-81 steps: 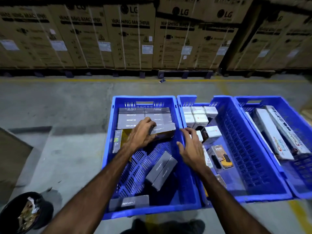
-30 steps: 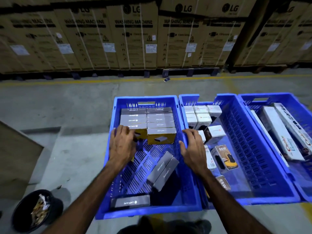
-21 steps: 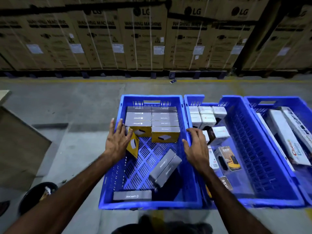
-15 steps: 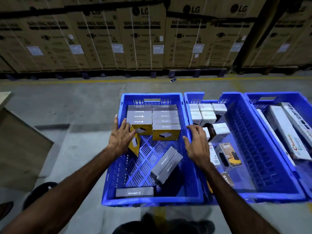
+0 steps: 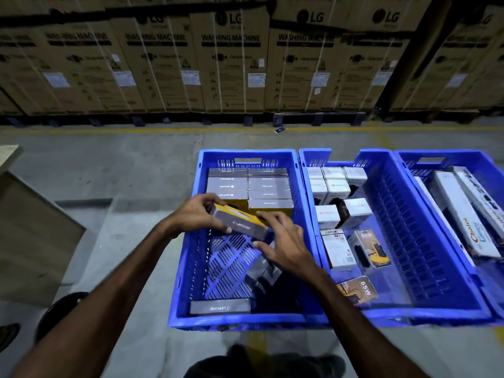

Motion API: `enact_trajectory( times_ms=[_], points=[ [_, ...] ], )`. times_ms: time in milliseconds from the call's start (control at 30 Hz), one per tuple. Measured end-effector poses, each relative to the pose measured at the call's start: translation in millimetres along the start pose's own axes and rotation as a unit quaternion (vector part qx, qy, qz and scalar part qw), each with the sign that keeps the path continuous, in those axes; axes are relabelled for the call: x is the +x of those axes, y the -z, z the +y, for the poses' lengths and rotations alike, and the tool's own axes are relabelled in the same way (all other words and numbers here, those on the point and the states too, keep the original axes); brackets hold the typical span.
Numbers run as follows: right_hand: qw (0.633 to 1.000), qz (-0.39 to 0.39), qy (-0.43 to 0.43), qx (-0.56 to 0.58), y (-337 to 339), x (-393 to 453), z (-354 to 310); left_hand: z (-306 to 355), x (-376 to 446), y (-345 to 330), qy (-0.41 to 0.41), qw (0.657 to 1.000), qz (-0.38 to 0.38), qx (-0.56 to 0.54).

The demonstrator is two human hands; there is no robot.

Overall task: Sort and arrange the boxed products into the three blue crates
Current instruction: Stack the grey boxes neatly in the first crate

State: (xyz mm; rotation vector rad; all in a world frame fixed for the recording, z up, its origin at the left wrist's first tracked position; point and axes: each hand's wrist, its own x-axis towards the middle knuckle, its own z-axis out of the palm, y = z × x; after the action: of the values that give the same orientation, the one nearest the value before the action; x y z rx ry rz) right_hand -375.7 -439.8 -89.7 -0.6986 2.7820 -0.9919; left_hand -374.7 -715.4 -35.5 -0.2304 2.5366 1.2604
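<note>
Three blue crates stand side by side on the floor. In the left crate (image 5: 188, 257), grey and yellow Lapcare boxes (image 5: 268, 184) are stacked in rows at the far end. My left hand (image 5: 195, 214) grips one grey and yellow Lapcare box (image 5: 240, 223) above the crate floor. My right hand (image 5: 283, 242) touches that box's right end with spread fingers. Loose grey boxes (image 5: 263, 271) lie under my right hand, and another grey box (image 5: 220, 306) lies at the near wall. The middle crate (image 5: 403, 230) holds white boxes (image 5: 336, 184) and 65W charger boxes (image 5: 371, 249). The right crate (image 5: 488, 165) holds long white boxes (image 5: 461, 211).
Tall LG washing machine cartons (image 5: 231, 58) line the back behind a yellow floor line. A brown cardboard box (image 5: 30, 236) stands at the left, with a black bin (image 5: 60, 309) near it. My shoes (image 5: 261, 364) show at the bottom edge.
My left hand has lifted the tilted yellow box from the crate's left side and turned it flat. My right hand left the crate's right wall and came in to meet the box.
</note>
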Motion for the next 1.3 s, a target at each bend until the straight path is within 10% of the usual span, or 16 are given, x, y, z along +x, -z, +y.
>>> enact_trajectory(
  times_ms=[733, 967, 1133, 1300],
  points=[
    [0.951, 0.300, 0.019, 0.074, -28, -17, -76, 52, -34, -87, 0.051, 0.895, 0.181, -0.404],
    [0.977, 0.203, 0.004, -0.067, -25, -26, -38, 35, -27, -20, -0.102, 0.978, 0.177, 0.034],
    [0.965, 0.233, -0.072, -0.100, 5, -13, -10, 38, -4, 6, -0.145, 0.910, 0.151, 0.358],
    [0.965, 0.204, -0.120, -0.109, 23, -6, 16, 22, 23, 6, -0.139, 0.895, 0.153, 0.396]
  ],
)
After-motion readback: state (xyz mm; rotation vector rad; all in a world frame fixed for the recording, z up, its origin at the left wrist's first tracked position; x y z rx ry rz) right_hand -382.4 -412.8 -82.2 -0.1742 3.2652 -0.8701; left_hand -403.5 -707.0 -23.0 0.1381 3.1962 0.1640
